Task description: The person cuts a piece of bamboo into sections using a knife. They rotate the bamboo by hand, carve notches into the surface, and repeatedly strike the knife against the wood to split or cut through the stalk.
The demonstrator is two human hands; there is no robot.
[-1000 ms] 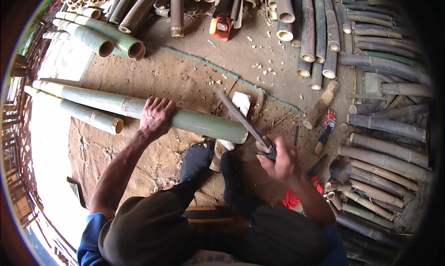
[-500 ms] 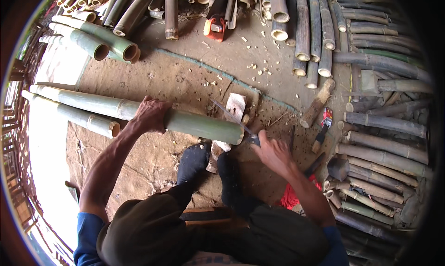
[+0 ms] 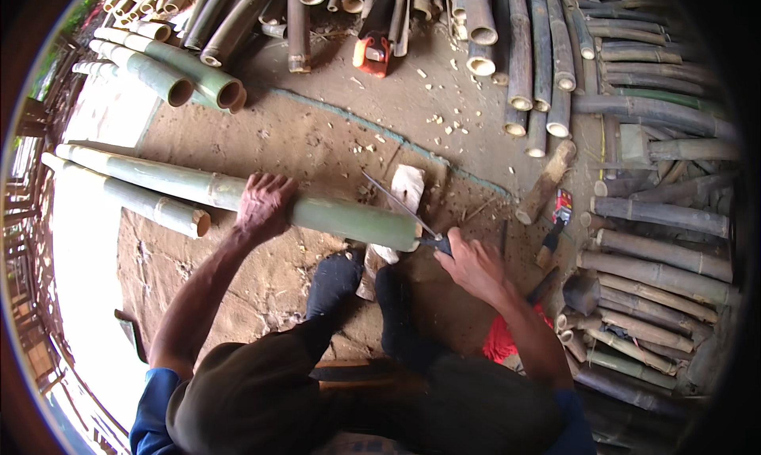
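Observation:
A thick green bamboo pole lies slantwise in front of me, its cut end over a pale block between my feet and the mat. My left hand is closed over the top of the pole, well back from that end. In my right hand is the dark handle of a knife with a long, narrow blade. The blade slants up and left across the pole's cut end. Whether its edge touches the bamboo I cannot tell. A second green bamboo pole lies alongside, nearer to me.
Bamboo poles are heaped along the back, with more stacked on the right. An orange-handled saw sits at the back. On the right lie a short log, a red-and-black brush-like tool and red cloth. Pale chips litter the floor.
The knife has shifted slightly at the pole's end, and its handle now lies flatter against the cut end. My left hand keeps its hold on the pole. The whole view has shifted a little.

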